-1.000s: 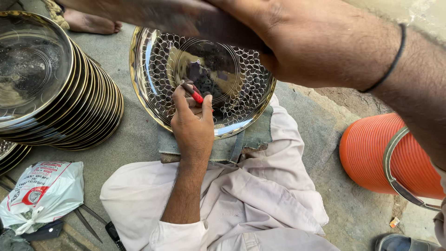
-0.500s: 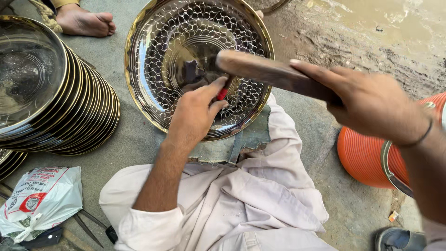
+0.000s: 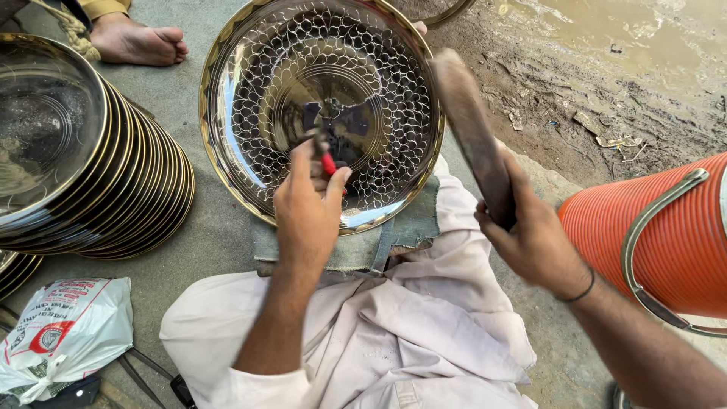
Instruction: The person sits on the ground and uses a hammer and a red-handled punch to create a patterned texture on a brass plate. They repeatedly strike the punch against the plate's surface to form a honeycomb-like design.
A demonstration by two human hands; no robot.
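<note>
Since the earlier frame the right hand (image 3: 534, 238) had drawn back from over the tray to the right of it, and the wooden mallet (image 3: 473, 132) that had lain across the tray's face now stood up along the tray's right rim, blurred at its upper end. That hand's grip was pressed together around the mallet's lower end, a dark band on the wrist. Across from it, the left hand (image 3: 307, 208) sat on the tray's lower middle, where it had been half a second before, its fingers pinching a small red-handled punch (image 3: 328, 163) whose tip met the metal. A round brass-rimmed tray (image 3: 250, 76), shiny and covered in a stamped scale pattern around a plain centre, lay tilted on a grey-green cloth pad (image 3: 394, 231) over the person's lap, which was draped in pale pink cloth (image 3: 424, 333). To the left leaned a stack of similar trays (image 3: 144, 197) on the concrete floor (image 3: 189, 242). At lower left lay a knotted white plastic bag (image 3: 64, 333) with red and green printing, beside thin metal tools. Another person's bare foot (image 3: 140, 42) rested at upper left. A ribbed orange cooler (image 3: 651, 235) with a metal handle stood at right, near muddy ground (image 3: 606, 83).
</note>
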